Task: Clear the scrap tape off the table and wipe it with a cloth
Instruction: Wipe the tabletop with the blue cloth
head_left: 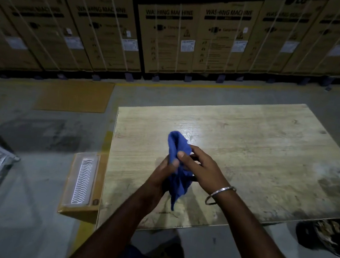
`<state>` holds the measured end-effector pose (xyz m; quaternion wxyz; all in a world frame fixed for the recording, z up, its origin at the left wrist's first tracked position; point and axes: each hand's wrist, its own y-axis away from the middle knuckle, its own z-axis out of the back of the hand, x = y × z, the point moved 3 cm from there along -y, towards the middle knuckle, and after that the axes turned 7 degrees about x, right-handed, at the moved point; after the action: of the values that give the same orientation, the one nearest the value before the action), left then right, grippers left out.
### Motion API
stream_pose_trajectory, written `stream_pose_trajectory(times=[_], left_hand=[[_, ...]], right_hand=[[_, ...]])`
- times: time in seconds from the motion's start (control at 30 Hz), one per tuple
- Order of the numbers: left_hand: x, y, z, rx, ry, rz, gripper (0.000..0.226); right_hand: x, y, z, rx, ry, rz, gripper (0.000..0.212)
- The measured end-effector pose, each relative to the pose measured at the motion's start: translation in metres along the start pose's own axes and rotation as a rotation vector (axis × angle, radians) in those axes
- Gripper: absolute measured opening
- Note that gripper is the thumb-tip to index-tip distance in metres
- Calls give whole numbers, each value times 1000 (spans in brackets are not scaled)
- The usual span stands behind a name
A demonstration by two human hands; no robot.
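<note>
Nearest, both hands hold the blue cloth (178, 171) bunched up above the near half of the bench (257, 150). The left hand (163, 171) grips its lower part with the thumb pressed over the fabric; the right hand (199, 167), a bangle (220, 195) on its wrist, pinches the upper part with curled fingers. The cloth hangs clear of the wood, one tail drooping toward the near edge, so it looks as if it is being gathered or folded and is not rubbing the surface at this moment

On the bench top no scrap tape shows, so the clearing part appears done. A dark bin (325, 235) on the floor by the near right corner holds crumpled brownish scraps, probably the tape, though that is a guess. A grey, smudged patch darkens the right side of the bench, and faint marks run along the near edge; wiping there seems left to do

Beyond, a flat carton (83, 185) lies beside the left edge, and boxes (164, 31) line the back wall
</note>
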<state>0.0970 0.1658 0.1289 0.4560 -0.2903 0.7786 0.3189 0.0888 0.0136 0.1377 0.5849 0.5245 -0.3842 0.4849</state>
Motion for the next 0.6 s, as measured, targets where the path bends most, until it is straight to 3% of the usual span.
stream_pose_trajectory(times=[0.07, 0.27, 0.47, 0.6], left_hand=[[4, 0, 0, 55, -109, 8, 58], [18, 4, 14, -72, -145, 128, 52], [19, 15, 52, -217, -270, 115, 42], [28, 23, 82, -183, -583, 70, 29]], right_hand=[[2, 1, -3, 21, -25, 5, 56], [-12, 0, 6, -110, 120, -3, 7], [-35, 5, 25, -114, 166, 60, 28], [-54, 14, 29, -3, 316, 54, 66]])
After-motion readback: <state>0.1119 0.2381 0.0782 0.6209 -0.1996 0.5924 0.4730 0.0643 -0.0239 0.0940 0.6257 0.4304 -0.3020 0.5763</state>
